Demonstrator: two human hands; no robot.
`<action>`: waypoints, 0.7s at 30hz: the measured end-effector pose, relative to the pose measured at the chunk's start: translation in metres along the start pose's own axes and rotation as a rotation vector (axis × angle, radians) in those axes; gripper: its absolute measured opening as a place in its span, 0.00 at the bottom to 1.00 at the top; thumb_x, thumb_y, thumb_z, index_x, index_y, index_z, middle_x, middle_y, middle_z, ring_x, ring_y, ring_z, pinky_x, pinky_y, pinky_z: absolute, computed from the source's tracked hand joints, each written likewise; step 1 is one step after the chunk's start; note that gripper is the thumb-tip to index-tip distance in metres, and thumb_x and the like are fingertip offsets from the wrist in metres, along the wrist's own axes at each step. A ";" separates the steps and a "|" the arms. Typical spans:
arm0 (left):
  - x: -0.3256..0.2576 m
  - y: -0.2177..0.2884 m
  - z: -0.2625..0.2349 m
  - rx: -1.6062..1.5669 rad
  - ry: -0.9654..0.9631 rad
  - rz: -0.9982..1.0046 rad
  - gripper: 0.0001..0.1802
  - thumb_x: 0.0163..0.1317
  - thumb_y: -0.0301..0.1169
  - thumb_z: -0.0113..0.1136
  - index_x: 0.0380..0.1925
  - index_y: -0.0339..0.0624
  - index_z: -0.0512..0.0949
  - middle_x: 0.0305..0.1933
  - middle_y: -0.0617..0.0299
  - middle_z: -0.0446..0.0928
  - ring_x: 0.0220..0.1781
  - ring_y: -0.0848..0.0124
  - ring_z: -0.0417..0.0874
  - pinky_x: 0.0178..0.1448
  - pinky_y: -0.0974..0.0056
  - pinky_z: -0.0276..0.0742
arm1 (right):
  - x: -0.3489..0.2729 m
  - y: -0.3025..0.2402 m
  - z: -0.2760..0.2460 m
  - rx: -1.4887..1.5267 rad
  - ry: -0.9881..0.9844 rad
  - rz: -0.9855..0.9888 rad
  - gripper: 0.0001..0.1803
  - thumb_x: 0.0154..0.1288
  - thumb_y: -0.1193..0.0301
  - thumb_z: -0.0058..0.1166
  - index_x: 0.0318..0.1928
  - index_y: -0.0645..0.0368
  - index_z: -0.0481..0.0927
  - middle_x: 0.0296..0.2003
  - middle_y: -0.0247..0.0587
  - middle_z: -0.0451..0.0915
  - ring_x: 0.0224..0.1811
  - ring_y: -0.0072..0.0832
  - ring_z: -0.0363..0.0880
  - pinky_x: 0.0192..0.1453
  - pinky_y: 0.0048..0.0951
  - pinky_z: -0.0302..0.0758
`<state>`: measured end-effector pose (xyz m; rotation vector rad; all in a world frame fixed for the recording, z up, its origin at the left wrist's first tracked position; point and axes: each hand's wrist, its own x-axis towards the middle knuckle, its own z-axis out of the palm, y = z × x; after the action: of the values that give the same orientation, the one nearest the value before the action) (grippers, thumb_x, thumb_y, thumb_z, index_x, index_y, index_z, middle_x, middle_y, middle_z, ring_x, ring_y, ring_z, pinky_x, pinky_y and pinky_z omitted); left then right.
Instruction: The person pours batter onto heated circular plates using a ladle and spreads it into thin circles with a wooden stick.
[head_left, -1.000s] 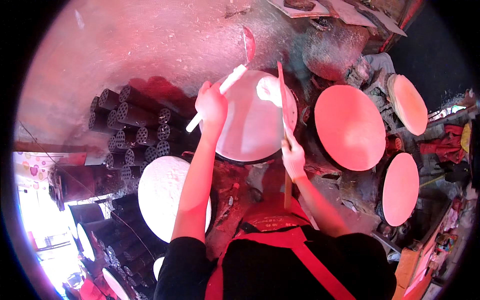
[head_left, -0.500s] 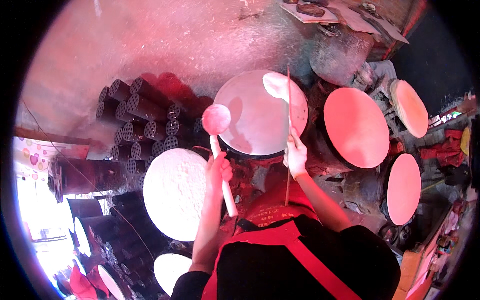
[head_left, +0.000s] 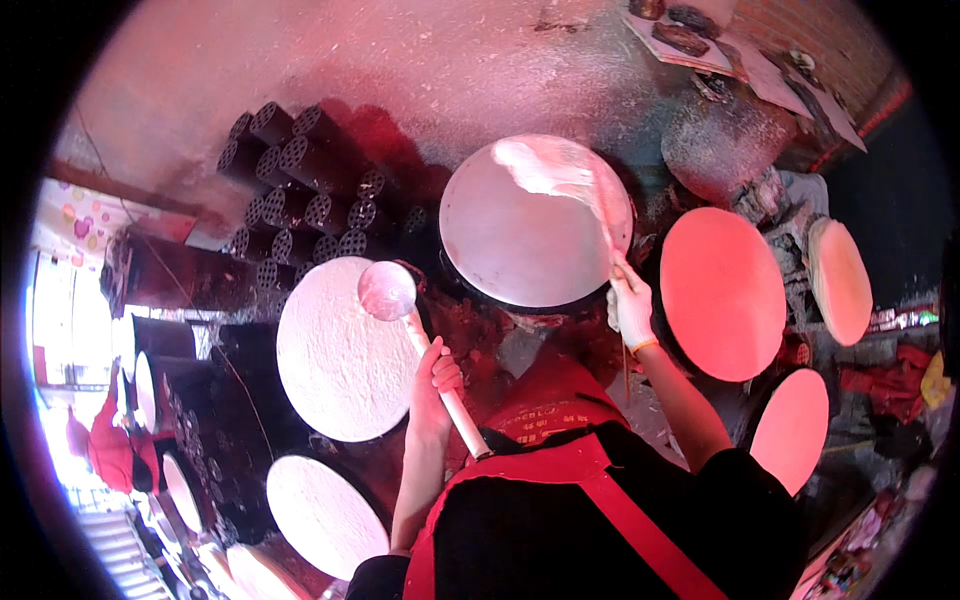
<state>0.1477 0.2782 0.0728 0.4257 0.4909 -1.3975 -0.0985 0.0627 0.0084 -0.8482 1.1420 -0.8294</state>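
A ladle (head_left: 387, 290) with a long pale handle is gripped in my left hand (head_left: 437, 372). Its round bowl overlaps the right side of a big round vessel of lumpy white batter (head_left: 335, 360). My right hand (head_left: 631, 308), in a white glove with an orange-edged cuff, is closed around a thin wooden stick (head_left: 607, 230). The stick's far end reaches over the right side of a round flat griddle (head_left: 520, 250). Wet white batter (head_left: 545, 165) lies in a curved band along the griddle's far and right edge; the rest of its surface shows grey.
Right of the griddle are a pink-lit round disc (head_left: 723, 295), a stack of thin round sheets (head_left: 840, 280) and another disc (head_left: 793, 430). Holed coal briquettes (head_left: 310, 165) are piled at left. Another white-topped round vessel (head_left: 328, 515) stands at lower left.
The batter has spread from a small patch into a longer band toward the griddle's right edge. My right hand has moved right with the stick; the ladle has come back over the batter vessel.
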 end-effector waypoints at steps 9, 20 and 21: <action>-0.011 -0.034 -0.018 0.036 0.134 0.110 0.08 0.68 0.29 0.51 0.32 0.36 0.71 0.20 0.71 0.60 0.13 0.86 0.57 0.12 0.80 0.51 | 0.020 -0.038 0.031 -0.260 -0.333 0.151 0.19 0.70 0.66 0.45 0.61 0.39 0.73 0.12 0.21 0.56 0.07 0.15 0.51 0.09 0.21 0.50; -0.015 -0.085 -0.013 0.313 0.493 0.354 0.06 0.62 0.30 0.57 0.34 0.40 0.73 0.30 0.64 0.76 0.32 0.72 0.78 0.39 0.66 0.78 | 0.107 -0.060 -0.024 -0.419 -0.347 0.107 0.19 0.70 0.69 0.45 0.61 0.44 0.72 0.13 0.22 0.59 0.08 0.14 0.54 0.09 0.20 0.52; -0.016 -0.090 -0.010 0.326 0.535 0.358 0.07 0.62 0.31 0.57 0.35 0.40 0.74 0.32 0.64 0.77 0.35 0.70 0.80 0.42 0.66 0.79 | 0.104 -0.064 -0.013 -0.451 -0.503 0.116 0.20 0.70 0.69 0.45 0.62 0.44 0.71 0.14 0.22 0.59 0.08 0.14 0.54 0.09 0.20 0.51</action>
<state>0.0560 0.2854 0.0740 1.1134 0.5831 -1.0057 -0.0968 -0.0595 0.0201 -1.2649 0.9221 -0.2302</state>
